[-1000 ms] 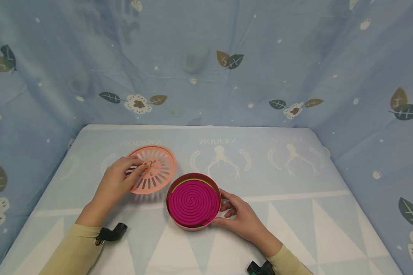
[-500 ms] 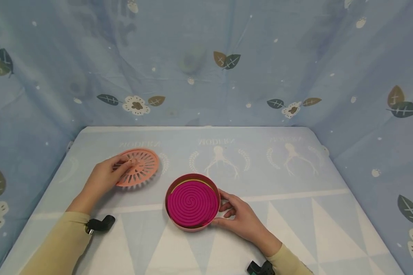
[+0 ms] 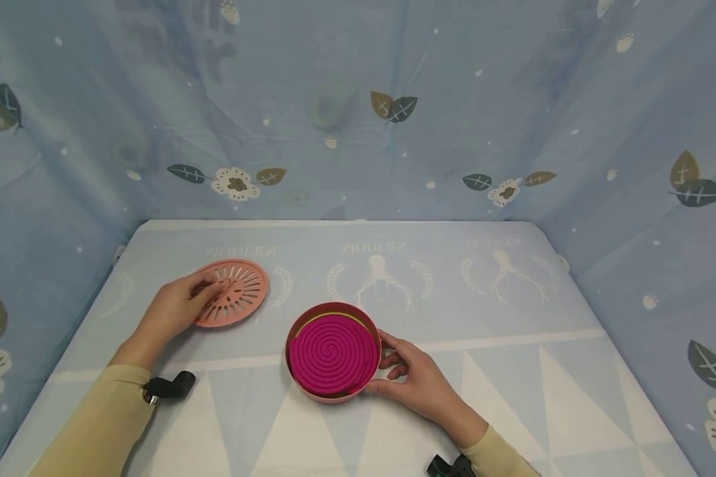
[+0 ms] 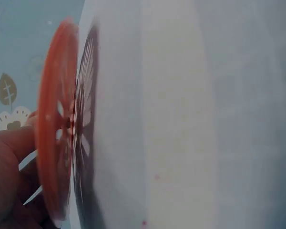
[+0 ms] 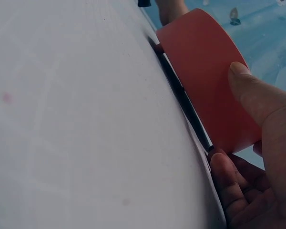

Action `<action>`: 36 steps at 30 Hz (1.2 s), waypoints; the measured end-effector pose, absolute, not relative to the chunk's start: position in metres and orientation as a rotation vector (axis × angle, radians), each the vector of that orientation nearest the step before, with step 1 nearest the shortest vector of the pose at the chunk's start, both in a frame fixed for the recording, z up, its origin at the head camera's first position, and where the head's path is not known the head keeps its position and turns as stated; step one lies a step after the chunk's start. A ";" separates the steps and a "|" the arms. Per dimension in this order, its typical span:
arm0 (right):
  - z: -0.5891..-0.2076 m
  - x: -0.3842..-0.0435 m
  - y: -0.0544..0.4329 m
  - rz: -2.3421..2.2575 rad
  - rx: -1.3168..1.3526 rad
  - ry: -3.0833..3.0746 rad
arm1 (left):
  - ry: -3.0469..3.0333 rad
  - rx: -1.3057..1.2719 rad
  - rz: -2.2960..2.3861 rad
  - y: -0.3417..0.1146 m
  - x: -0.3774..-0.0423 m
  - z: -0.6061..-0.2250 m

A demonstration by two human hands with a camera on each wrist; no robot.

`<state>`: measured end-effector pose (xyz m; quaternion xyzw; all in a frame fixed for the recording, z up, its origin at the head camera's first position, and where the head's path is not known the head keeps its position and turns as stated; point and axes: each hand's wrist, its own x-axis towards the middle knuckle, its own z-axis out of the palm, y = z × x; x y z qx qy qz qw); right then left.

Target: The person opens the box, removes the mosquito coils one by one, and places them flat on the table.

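Observation:
A slotted, round pink lid [image 3: 252, 297] is at the left of the head view. My left hand [image 3: 170, 308] pinches it near its middle with thumb and fingers. Seen by the left wrist camera, the lid [image 4: 47, 119] stands edge-on just above the tabletop, its shadow close beside it. Right of the lid sits a round pink mosquito coil box [image 3: 328, 399], uncovered, with a magenta mosquito coil [image 3: 334, 354] lying inside. My right hand [image 3: 414, 381] grips the box's right side, thumb on the wall in the right wrist view and fingertips low at its base.
Under everything is a table with a patterned pale blue and white cloth [image 3: 501, 397]. Blue curtains [image 3: 358, 152] with leaf and flower prints hang behind it and at both sides. Black wrist cameras sit on both sleeves.
My left hand has carried the lid left, away from the box, and lowered it close to the tabletop, flatter than before. The right hand and the box have stayed in place.

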<state>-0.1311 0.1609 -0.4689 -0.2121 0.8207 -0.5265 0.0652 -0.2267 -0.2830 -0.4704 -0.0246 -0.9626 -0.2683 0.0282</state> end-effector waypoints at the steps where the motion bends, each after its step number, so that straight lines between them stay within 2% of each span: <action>1: -0.469 -0.131 0.161 -1.588 -0.639 2.479 | -2.970 -0.083 -0.829 -0.283 -0.227 -0.470; 20: -0.471 -0.131 0.160 -1.599 -0.632 2.483 | -2.986 -0.105 -0.937 -0.289 -0.225 -0.469; 27: -0.471 -0.130 0.161 -1.594 -0.636 2.497 | -2.867 -0.165 -1.107 -0.272 -0.204 -0.453; 36: -0.469 -0.131 0.162 -1.590 -0.647 2.484 | -2.723 -0.235 -1.306 -0.236 -0.175 -0.465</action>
